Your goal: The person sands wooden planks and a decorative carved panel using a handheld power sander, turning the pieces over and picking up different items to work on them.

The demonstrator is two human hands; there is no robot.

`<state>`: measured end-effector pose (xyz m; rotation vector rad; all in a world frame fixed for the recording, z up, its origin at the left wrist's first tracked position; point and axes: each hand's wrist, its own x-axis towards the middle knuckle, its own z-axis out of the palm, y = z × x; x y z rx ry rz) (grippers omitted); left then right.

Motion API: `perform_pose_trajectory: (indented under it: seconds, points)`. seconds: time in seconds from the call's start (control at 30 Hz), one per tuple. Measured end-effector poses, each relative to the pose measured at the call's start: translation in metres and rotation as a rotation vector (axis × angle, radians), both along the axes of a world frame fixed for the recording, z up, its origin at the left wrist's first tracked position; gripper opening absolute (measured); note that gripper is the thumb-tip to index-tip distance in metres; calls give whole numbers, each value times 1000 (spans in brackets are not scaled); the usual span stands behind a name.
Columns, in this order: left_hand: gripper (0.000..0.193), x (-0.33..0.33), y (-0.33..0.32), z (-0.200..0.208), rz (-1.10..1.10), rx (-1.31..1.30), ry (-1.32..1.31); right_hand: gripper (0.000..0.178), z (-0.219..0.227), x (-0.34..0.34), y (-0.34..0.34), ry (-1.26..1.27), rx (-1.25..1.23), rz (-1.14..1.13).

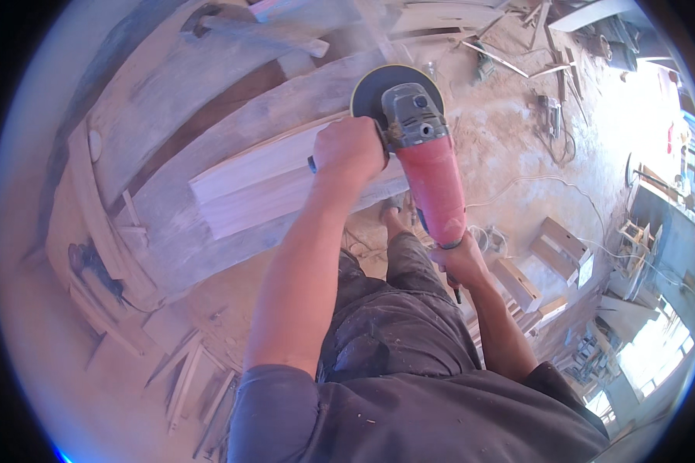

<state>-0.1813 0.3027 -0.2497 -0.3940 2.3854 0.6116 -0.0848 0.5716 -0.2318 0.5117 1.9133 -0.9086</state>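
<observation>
Sawdust covers the workshop floor (pixel 517 147). At frame centre we see one red grinder (pixel 428 166), its disc on one pale plank (pixel 278 181). Left hand (pixel 350 147) clamps the side handle; right hand (pixel 457 258) grips the rear.

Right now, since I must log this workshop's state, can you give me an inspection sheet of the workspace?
Surface: wide dusty plank bench, coated in sawdust.
Job's things: pale wooden board lying on the bench; red angle grinder with its dark sanding disc at the board's far end.
Clutter: wood offcuts and strips beside the bench; small wooden blocks on the floor.
Grippers: left hand grips the grinder's side handle; right hand holds its rear body.
Cables: white cord trailing across the floor.
Surroundings: sawdust-covered floor, bright windows at right.
</observation>
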Motion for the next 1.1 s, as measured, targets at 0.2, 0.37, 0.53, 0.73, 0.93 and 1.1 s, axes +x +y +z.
perform_pose_trajectory:
  seconds: [0.2,0.37,0.53,0.73,0.93,1.1]
  points:
    - [28,60,-82,7,127,-70,-42,26,14,14,-81,29,7,276]
    - [27,132,-157,14,323,-173,-97,36,10,40,-153,1,-101,424]
    - [24,216,-235,-43,524,-127,50,42,-22,63,-212,80,-84,685]
    - [23,197,-217,-2,477,-87,-17,40,-17,80,-204,-25,-43,526]
    - [23,148,-174,6,231,16,66,28,8,78,-161,-26,27,332]
    - [26,191,-211,-5,414,-83,10,21,10,80,-212,-29,12,459]
